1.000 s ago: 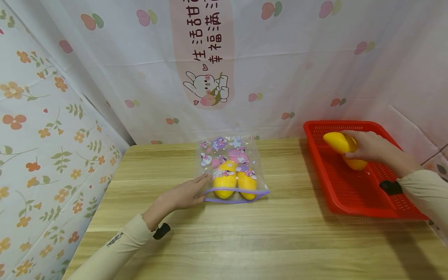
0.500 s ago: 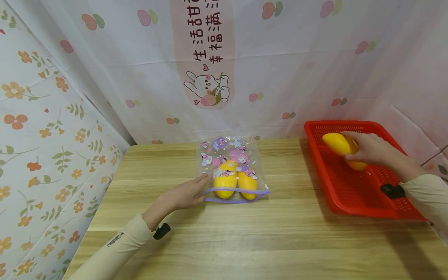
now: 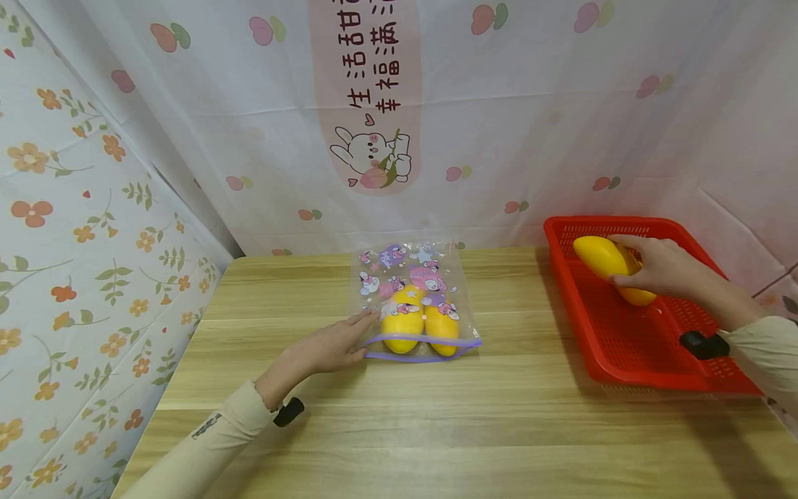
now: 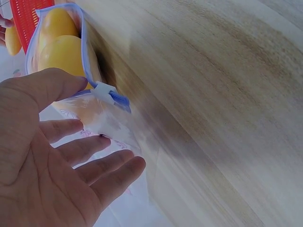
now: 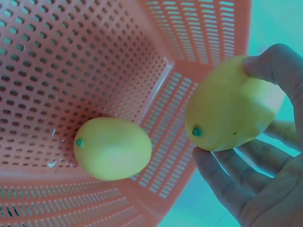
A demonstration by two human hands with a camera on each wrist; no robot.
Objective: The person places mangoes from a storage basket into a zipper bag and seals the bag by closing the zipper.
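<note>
In the head view my right hand (image 3: 661, 267) holds a smooth yellow mango (image 3: 603, 256) over the red basket (image 3: 576, 319). The right wrist view shows the thumb on one side of this mango (image 5: 232, 106) and the fingers on the other, its green stem spot showing. A second mango (image 5: 113, 149) lies on the basket floor. My left hand (image 3: 324, 344) is at the left side of a clear printed zip bag (image 3: 408, 267), fingers extended. Seen from the left wrist, the thumb touches the purple zip edge by its white slider (image 4: 103, 91). Two mangoes (image 3: 402, 322) lie inside the bag, near its parted mouth.
The bag lies flat on a wooden table (image 3: 424, 430), mouth towards me. Behind the table hangs a white printed curtain (image 3: 486, 138), and a flowered cloth (image 3: 81, 277) closes off the left. The basket stands at the right side.
The right hand keeps its grip on the mango over the basket, almost still. The left hand stays at the bag. The head view shifts very slightly.
</note>
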